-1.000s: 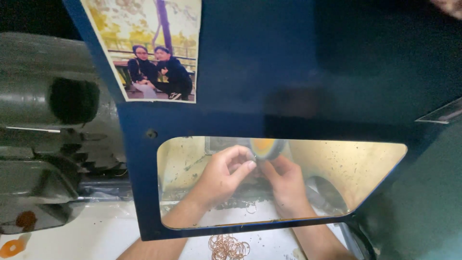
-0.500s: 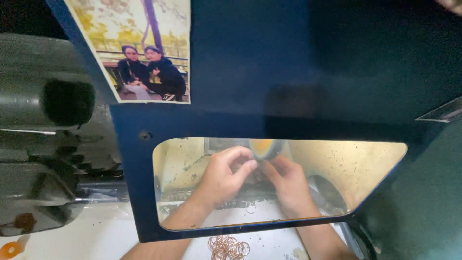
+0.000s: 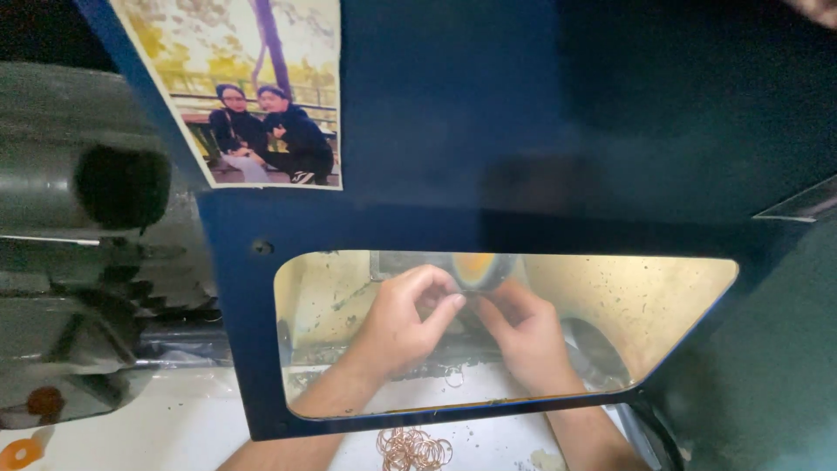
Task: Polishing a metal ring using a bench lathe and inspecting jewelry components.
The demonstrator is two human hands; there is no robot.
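Through the window of a blue guard panel (image 3: 453, 139) I see both my hands meeting just below a round yellowish wheel (image 3: 478, 266). My left hand (image 3: 401, 330) comes in from the lower left, its fingers curled and pinching. My right hand (image 3: 527, 340) comes from the lower right, its fingertips touching those of the left. Between the fingertips is a small piece (image 3: 467, 296), pressed near the wheel's lower edge and too small to make out. A heap of thin copper-coloured rings (image 3: 414, 449) lies on the white surface below the window.
A photo of two seated people (image 3: 253, 96) is stuck on the guard's upper left. Grey machine housing (image 3: 78, 262) fills the left side. One loose ring (image 3: 453, 379) lies behind the window. Dark green bodywork (image 3: 767, 366) closes the right.
Both hands stay together under the wheel, with only small finger movements. The view has drifted slightly, so the photo sits further left and higher.
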